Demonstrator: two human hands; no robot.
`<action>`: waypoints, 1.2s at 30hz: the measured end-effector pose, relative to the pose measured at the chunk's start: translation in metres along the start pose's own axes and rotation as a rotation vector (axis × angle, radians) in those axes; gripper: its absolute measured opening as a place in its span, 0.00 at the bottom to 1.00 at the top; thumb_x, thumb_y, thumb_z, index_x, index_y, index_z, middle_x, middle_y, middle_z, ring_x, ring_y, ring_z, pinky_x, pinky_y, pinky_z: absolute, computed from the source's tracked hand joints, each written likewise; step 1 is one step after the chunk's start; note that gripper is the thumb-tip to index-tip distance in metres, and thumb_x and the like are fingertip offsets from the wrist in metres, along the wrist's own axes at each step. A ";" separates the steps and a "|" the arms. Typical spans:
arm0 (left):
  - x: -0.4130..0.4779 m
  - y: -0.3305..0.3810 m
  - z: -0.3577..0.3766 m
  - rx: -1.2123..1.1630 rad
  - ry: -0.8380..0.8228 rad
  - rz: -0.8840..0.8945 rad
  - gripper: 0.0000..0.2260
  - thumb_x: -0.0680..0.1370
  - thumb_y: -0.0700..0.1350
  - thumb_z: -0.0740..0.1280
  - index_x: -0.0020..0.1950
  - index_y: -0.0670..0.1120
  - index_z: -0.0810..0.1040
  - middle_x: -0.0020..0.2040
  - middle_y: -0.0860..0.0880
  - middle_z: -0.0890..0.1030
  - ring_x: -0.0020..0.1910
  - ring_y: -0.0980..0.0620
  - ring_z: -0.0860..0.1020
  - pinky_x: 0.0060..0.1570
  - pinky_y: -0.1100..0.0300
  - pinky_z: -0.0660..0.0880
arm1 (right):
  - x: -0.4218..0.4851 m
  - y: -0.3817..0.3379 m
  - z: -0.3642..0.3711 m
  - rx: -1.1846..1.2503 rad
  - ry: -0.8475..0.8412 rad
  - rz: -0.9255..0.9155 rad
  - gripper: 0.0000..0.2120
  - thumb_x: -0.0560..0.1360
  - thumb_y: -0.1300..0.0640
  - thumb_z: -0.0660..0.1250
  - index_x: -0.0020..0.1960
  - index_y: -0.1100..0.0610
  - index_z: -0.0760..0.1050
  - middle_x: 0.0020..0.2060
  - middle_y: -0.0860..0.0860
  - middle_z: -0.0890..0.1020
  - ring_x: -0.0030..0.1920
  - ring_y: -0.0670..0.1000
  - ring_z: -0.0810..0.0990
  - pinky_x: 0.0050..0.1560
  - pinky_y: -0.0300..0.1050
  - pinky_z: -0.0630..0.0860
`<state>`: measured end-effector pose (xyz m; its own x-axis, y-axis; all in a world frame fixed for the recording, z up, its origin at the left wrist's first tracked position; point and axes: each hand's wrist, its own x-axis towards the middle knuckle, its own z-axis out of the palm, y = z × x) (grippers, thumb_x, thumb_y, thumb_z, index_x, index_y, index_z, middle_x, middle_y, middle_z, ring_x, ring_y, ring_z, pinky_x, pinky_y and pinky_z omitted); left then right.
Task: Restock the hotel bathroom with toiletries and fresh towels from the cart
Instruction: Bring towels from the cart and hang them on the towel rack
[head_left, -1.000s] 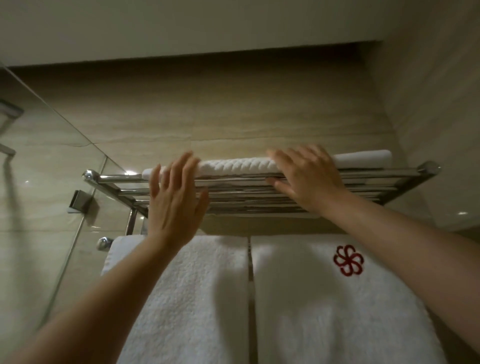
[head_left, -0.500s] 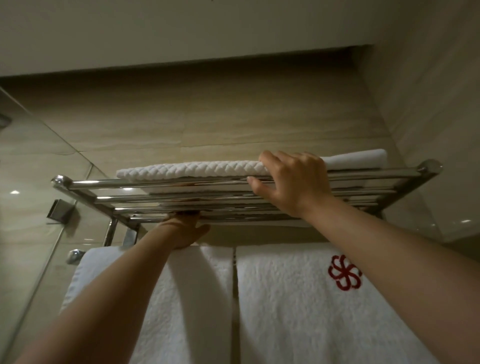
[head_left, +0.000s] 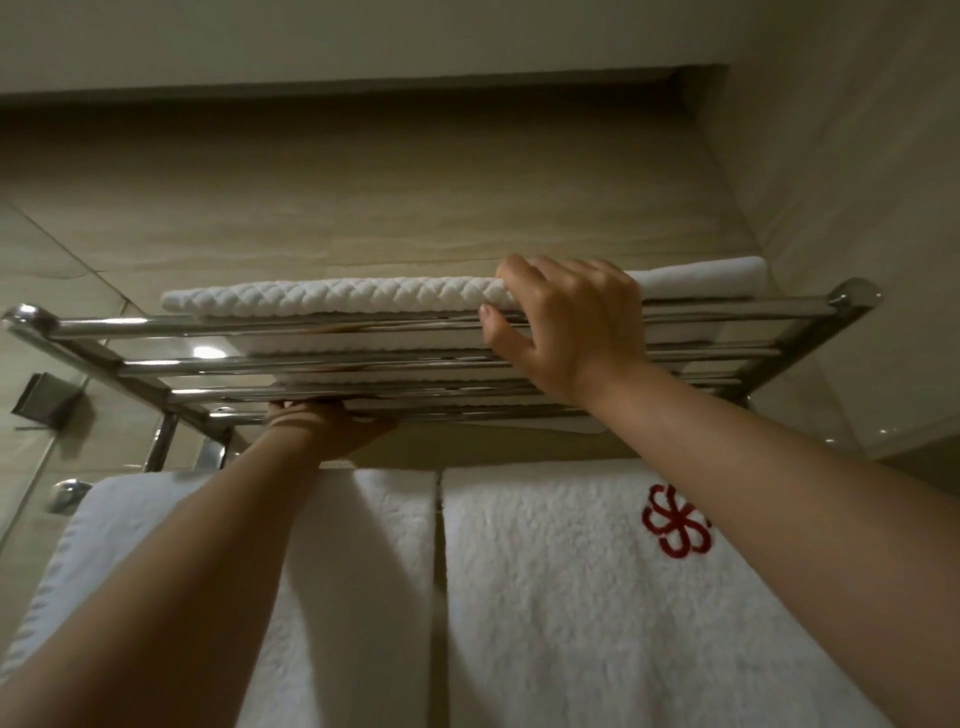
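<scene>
The rack (head_left: 363, 327) is a chrome shelf of parallel rails fixed to the tiled wall (head_left: 363, 208) and seen from below.

The waffle towel (head_left: 332, 296) lies folded flat on top of the rails. It runs from near the left end of the rack to beyond the middle. A smooth towel (head_left: 701, 278) lies on the same rails at the right end, and its left part is hidden behind the right hand.

Right hand (head_left: 566, 332): raised to the front of the rack. The fingers are curled over the top of the waffle towel at its right end. The thumb lies below that edge, against the front rail, so the towel edge is pinched between fingers and thumb.

Left hand (head_left: 327, 426): under the rack, left of centre, reaching up to the rear rails. The fingertips are hidden behind the rails. Whether they hold anything cannot be told.

Below the rack, two white towels hang side by side with a narrow gap between them. The left one (head_left: 363, 571) is partly covered by the left forearm. The right one (head_left: 571, 597) bears a red flower emblem (head_left: 675, 525) just beside the right forearm.

A glass panel (head_left: 31, 467) stands at the left edge, with a metal bracket (head_left: 41, 400) on it.
</scene>
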<state>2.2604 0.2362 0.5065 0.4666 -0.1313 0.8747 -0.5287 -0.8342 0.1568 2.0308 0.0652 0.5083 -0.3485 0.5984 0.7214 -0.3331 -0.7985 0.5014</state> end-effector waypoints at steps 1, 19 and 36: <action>-0.005 0.001 -0.002 0.004 -0.021 -0.008 0.51 0.54 0.82 0.50 0.74 0.61 0.55 0.76 0.49 0.57 0.73 0.43 0.57 0.73 0.47 0.55 | 0.000 0.000 0.000 -0.001 0.002 0.005 0.17 0.75 0.46 0.56 0.39 0.56 0.75 0.26 0.50 0.76 0.25 0.48 0.67 0.32 0.39 0.61; -0.128 0.060 -0.112 -0.206 0.625 0.563 0.24 0.74 0.53 0.58 0.69 0.50 0.58 0.47 0.44 0.77 0.34 0.51 0.76 0.23 0.64 0.70 | 0.005 -0.004 -0.014 -0.057 -0.231 0.039 0.17 0.76 0.44 0.56 0.45 0.56 0.74 0.34 0.52 0.81 0.31 0.54 0.78 0.34 0.42 0.66; -0.206 0.076 -0.178 -0.202 -0.041 0.304 0.15 0.79 0.51 0.58 0.62 0.47 0.66 0.56 0.47 0.74 0.47 0.48 0.75 0.48 0.51 0.76 | 0.036 -0.046 -0.145 0.035 -0.944 0.203 0.16 0.79 0.50 0.53 0.62 0.53 0.70 0.61 0.52 0.75 0.62 0.53 0.71 0.62 0.52 0.66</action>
<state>1.9980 0.2949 0.4200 0.2926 -0.3819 0.8767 -0.7751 -0.6317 -0.0165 1.9068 0.1329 0.4419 0.4566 0.1618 0.8748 -0.3128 -0.8914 0.3281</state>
